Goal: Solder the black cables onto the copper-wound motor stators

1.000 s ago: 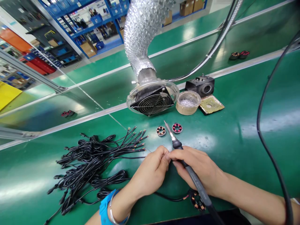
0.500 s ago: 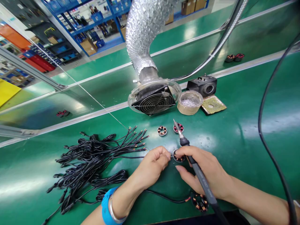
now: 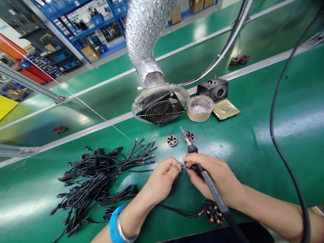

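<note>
My left hand point(image 3: 163, 177) is closed in a pinch on the end of a black cable point(image 3: 141, 170), with thin wire showing at the fingertips beside a small copper-wound motor stator point(image 3: 190, 166). My right hand point(image 3: 220, 175) is wrapped round a soldering iron point(image 3: 211, 184), whose tip points up and away over the bench. Its thumb and forefinger also grip the stator's rim and partly hide it. Past the iron's tip lie a stator with orange windings point(image 3: 171, 140) and one with red point(image 3: 189, 136). Another stator point(image 3: 214, 214), with a cable beside it, lies near my right wrist.
A heap of black cables point(image 3: 101, 175) with stripped ends covers the left bench. A fume extractor point(image 3: 162, 109) on a foil duct hangs ahead. Beside it are a tub of metallic bits point(image 3: 200, 108), a black holder point(image 3: 214, 89) and a yellowish sponge point(image 3: 226, 109). The iron's cord point(image 3: 274, 131) loops at right.
My right thumb and forefinger have closed on the stator's rim, and the iron has moved along slightly. My left hand keeps its pinch. The whole view has shifted a little.
</note>
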Demonstrator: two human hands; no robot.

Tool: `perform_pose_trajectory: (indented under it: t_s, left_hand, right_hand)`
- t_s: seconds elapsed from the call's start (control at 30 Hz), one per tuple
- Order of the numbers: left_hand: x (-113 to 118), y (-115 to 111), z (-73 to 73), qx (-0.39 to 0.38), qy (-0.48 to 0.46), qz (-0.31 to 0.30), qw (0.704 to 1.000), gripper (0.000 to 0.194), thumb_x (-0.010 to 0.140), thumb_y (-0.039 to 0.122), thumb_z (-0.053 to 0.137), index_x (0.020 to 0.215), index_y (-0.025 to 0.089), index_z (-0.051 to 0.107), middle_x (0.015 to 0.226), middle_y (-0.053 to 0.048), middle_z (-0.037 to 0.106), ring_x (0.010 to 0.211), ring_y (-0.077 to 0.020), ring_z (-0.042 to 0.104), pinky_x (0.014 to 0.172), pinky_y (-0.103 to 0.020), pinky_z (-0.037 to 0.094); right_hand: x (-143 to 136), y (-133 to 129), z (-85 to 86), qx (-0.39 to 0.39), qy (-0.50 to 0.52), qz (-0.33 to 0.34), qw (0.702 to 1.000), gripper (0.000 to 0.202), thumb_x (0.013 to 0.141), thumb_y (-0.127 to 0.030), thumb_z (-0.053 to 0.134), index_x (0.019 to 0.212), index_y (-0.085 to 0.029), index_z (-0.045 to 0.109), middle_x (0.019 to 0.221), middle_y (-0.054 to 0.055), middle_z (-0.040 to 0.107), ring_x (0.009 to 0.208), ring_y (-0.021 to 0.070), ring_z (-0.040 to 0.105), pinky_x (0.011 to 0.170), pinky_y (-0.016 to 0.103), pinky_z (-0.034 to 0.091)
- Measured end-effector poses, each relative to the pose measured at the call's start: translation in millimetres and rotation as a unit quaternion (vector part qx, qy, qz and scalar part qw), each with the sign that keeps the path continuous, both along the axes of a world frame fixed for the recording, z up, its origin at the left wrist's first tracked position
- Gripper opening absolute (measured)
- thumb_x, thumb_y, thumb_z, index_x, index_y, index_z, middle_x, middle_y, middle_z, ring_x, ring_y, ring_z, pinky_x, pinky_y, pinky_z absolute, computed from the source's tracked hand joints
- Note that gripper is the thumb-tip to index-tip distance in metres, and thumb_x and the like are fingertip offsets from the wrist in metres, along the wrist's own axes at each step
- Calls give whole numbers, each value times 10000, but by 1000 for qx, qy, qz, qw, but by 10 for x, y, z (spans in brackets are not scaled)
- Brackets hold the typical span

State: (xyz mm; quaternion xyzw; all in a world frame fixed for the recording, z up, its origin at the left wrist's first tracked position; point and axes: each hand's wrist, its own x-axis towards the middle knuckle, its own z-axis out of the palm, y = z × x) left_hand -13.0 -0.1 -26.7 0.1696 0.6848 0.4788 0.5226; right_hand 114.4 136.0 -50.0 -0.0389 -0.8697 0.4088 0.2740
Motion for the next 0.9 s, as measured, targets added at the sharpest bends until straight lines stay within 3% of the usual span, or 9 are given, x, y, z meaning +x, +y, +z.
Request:
perform_pose_trajectory:
  t_s: [0.2, 0.4, 0.6, 0.9]
  left_hand:
    - [34, 12, 27, -7, 18, 4, 1000, 231, 862, 365, 515, 727, 183, 471, 558, 94, 282, 479, -66, 189, 446, -199, 147]
    - [35, 18, 20, -5, 25, 2, 1000, 214, 861, 358, 508, 737, 184, 486, 549, 90, 298, 481, -71, 200, 448, -204, 156]
    - [45, 11, 37, -1, 26, 0, 1000, 217, 858, 363, 513, 742, 181, 492, 553, 88, 308, 485, -71, 208, 459, -210, 160]
    - [39, 25, 47, -4, 25, -5, 1000, 223, 871, 363, 496, 742, 181, 478, 560, 88, 300, 498, -75, 207, 464, -218, 160]
  right_hand:
    - [274, 42, 111, -43, 46, -32, 997, 432, 883, -43, 547, 1276, -222, 558, 959, 16, 727, 822, 130, 701, 772, 250, 564]
    - [513, 67, 137, -87, 67, -46, 993, 383, 867, -117, 513, 1215, -214, 639, 758, 31, 680, 602, 160, 630, 489, 284, 481]
    - [561, 50, 143, -89, 37, -43, 994, 313, 859, -182, 522, 1131, -256, 660, 905, 53, 751, 784, 222, 722, 583, 304, 553]
    - [543, 41, 122, -97, 33, -33, 994, 326, 846, -171, 520, 1129, -249, 663, 899, 55, 759, 753, 218, 734, 572, 301, 562]
